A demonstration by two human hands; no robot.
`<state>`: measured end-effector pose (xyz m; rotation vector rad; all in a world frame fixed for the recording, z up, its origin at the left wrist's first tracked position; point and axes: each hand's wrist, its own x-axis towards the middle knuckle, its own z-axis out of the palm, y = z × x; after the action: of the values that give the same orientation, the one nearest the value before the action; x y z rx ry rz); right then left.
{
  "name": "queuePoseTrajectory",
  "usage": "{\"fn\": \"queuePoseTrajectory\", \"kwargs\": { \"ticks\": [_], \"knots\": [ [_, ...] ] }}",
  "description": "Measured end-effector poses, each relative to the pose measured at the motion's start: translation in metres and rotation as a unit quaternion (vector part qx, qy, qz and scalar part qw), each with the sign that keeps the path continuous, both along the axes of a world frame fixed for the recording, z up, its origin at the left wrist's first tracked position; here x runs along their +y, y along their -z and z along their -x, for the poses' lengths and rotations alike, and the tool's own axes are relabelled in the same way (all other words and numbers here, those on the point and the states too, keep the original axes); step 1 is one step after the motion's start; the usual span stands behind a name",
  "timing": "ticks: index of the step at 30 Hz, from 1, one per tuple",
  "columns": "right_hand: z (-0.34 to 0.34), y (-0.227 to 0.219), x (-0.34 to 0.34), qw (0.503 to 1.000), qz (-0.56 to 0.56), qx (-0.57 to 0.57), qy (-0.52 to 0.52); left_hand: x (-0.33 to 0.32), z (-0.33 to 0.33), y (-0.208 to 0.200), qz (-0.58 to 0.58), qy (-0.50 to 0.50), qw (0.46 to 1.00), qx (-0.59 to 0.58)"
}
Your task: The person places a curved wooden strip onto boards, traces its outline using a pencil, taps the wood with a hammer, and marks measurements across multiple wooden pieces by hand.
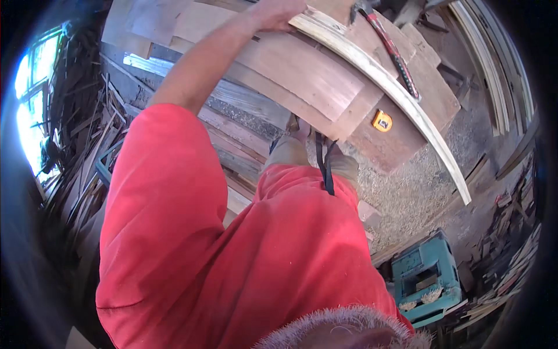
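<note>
A long pale wooden strip (381, 78), bowed by the lens, lies slantwise over the boards, its lower right end reaching past them. My left hand (278, 14) is closed around its upper left end, the fingers partly hidden at the picture's top edge. A hammer (390, 49) with a red and black handle rests just beyond the strip. On the nearer side sits a yellow tape measure (382, 121). Flat brown boards (308, 75) overlap beneath the strip. My right hand does not show.
A teal plastic stool (430, 273) with wood shavings on it stands at lower right. Sawdust (407, 203) covers the floor. Scrap wood (87, 180) is heaped on the left by a bright window (38, 99). Long planks (482, 64) lean at upper right.
</note>
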<state>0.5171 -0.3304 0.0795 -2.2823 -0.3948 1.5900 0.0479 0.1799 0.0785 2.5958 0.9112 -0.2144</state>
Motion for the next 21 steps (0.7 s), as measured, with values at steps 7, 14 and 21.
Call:
{"fn": "queuePoseTrajectory", "kwargs": {
  "ticks": [7, 14, 21],
  "knots": [
    [-0.001, -0.005, 0.013, 0.996, -0.006, -0.025, -0.086, -0.002, 0.026, 0.021, -0.029, -0.019, 0.998, -0.046],
    [-0.005, -0.016, -0.004, 0.992, 0.023, -0.054, -0.112, -0.006, 0.02, 0.009, -0.095, 0.0, 0.995, -0.026],
    [-0.014, -0.024, -0.027, 0.988, 0.05, -0.07, -0.127, -0.005, 0.022, 0.012, -0.088, -0.004, 0.995, -0.049]
  ]
}}
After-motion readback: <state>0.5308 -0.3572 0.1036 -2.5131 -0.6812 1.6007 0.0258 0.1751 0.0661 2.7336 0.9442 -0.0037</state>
